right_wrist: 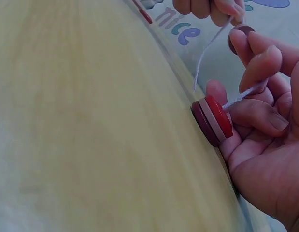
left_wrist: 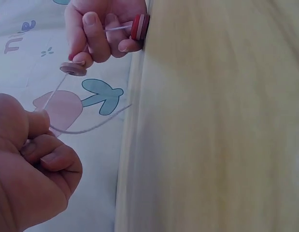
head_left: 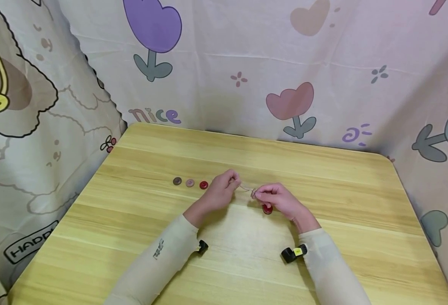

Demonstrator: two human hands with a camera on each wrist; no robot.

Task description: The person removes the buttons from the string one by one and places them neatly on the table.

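Note:
My left hand (head_left: 221,189) pinches a thin whitish string (left_wrist: 86,131) between thumb and fingers, its loose end trailing free. To the right, my right hand (head_left: 281,200) holds a brownish button (left_wrist: 73,69) between thumb and fingertip. The string passes from the left hand to this button and on through the right hand's fingers. Below those fingers, a stack of buttons (right_wrist: 218,121) in red, pink and dark red hangs on the string, close to the tabletop. In the head view the right hand partly hides this stack.
Left of my left hand, a brown button (head_left: 177,181), a pink button (head_left: 190,182) and a red button (head_left: 203,184) lie in a row on the wooden table (head_left: 140,245). A patterned cloth (head_left: 224,101) hangs behind the table and along its sides.

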